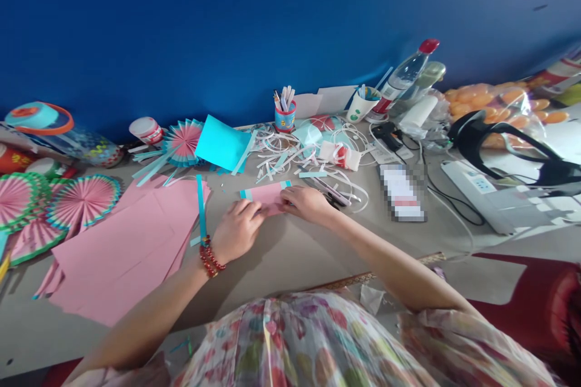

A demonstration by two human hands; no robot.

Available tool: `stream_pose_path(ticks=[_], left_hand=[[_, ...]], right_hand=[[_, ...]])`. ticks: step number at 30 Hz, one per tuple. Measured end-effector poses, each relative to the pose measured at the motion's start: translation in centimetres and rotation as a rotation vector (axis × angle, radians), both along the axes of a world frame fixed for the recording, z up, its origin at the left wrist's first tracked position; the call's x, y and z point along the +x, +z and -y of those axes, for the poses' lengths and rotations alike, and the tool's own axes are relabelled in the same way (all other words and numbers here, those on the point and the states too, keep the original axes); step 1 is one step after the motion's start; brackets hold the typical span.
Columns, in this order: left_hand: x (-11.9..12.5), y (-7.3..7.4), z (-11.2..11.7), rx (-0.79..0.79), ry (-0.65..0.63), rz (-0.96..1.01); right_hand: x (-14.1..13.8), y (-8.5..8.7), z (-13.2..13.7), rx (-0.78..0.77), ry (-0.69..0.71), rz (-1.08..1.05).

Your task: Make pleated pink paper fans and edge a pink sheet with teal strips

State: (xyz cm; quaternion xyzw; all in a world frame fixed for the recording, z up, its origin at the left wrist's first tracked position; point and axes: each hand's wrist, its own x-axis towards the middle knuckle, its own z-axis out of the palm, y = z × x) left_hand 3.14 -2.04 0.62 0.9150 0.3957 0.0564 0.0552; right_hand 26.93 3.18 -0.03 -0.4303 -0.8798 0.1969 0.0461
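Note:
A small pink paper piece (267, 192) with blue ends lies on the table in front of me. My left hand (238, 228), with red beads at the wrist, has its fingers curled on the paper's near left part. On the paper's right side, my right hand (305, 203) pinches the near edge. Both hands' fingertips partly cover the paper. Left of my left hand is a narrow blue strip (201, 208). A stack of pink sheets (129, 242) spreads further left. Scissors (333, 192) lie just beyond my right hand, partly hidden.
Pleated paper rosettes (84, 201) lie at the left. Bright blue sheets (222, 142), paper strips (276, 154) and a pencil cup (285, 115) sit at the back. To the right are a phone (403, 192), a plastic bottle (403, 81) and a black strap (512, 139).

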Motion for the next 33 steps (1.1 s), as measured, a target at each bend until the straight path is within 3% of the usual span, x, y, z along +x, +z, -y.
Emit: stream_pose_path(ticks=[4,10,18,25,33], left_hand=[[2.1,-0.6,0.1,-0.049,-0.102,0.002],[1.6,-2.2,-0.2,-0.068,-0.081,0.070],[1.9,-1.7,-0.1,-0.088,-0.071,0.037],[1.9,-2.0,-0.1,-0.069,-0.061,0.027],[2.0,-1.7,-0.1,-0.077,-0.063,0.047]], right_hand=[[-0.1,0.0,-0.1,-0.003,-0.003,-0.026],[1.1,0.7,-0.7,-0.043,0.029,-0.117],[3.8,1.2,-0.6,-0.071,-0.087,-0.152],[3.8,0.9,-0.2,-0.087,-0.122,-0.170],[3.1,1.4,-0.1,-0.113,-0.181,-0.052]])
